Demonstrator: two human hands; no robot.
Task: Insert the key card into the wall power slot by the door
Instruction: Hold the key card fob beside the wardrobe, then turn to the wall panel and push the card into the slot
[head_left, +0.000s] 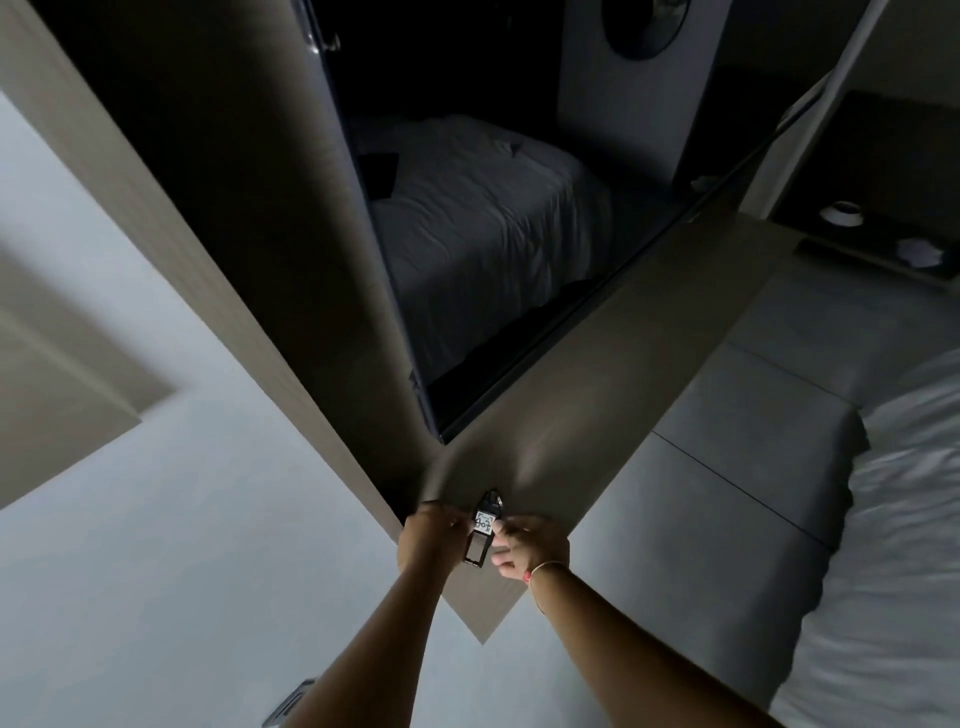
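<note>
Dark key card (478, 540) pinched between fingers of left hand (428, 535) and right hand (524, 545), raised before the wood panel (597, 415). Not yet inserted; wall slot not clearly identifiable, still to be reached.

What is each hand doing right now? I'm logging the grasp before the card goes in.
Left hand: closed on the key card, gripping its left edge.
Right hand: closed on the key card, fingertips at its right edge.
</note>
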